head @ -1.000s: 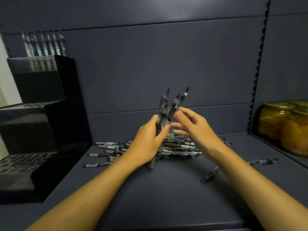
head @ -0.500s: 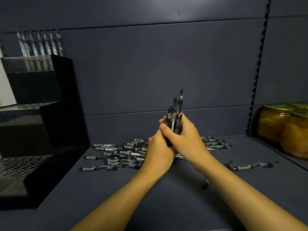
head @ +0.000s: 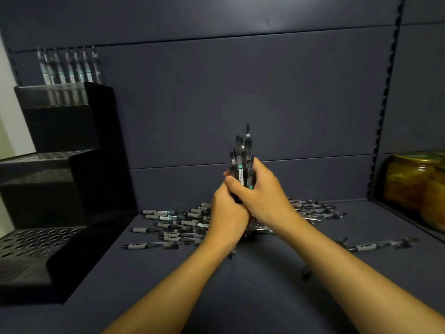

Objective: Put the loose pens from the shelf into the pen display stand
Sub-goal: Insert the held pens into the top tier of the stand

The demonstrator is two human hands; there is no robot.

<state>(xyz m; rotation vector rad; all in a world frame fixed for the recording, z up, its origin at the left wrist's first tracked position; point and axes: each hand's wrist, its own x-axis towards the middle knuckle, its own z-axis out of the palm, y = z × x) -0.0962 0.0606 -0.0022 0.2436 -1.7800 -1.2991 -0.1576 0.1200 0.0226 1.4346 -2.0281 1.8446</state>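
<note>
Right then, both hands, L hand (head: 227, 219) & R hand (head: 261, 192), were clenched round an upright pen bundle (head: 242, 160), long axis 12-to-6, w/ the pen display stand (head: 60, 179) off at 9 o'clock, nearer the L, loose pens (head: 173, 224) lying just behind.

Readable text: none that I can make out anywhere.
Pens in my hands (head: 242, 165): white and teal label strips on the barrels, print too small and blurred to read.
Loose pens on the shelf (head: 173, 219): the same white and teal strips, nothing legible.
Pens in the display stand (head: 68, 68): teal-banded labels, lettering unreadable.
Jars (head: 414, 182): lids and glass show no label I can read.
</note>
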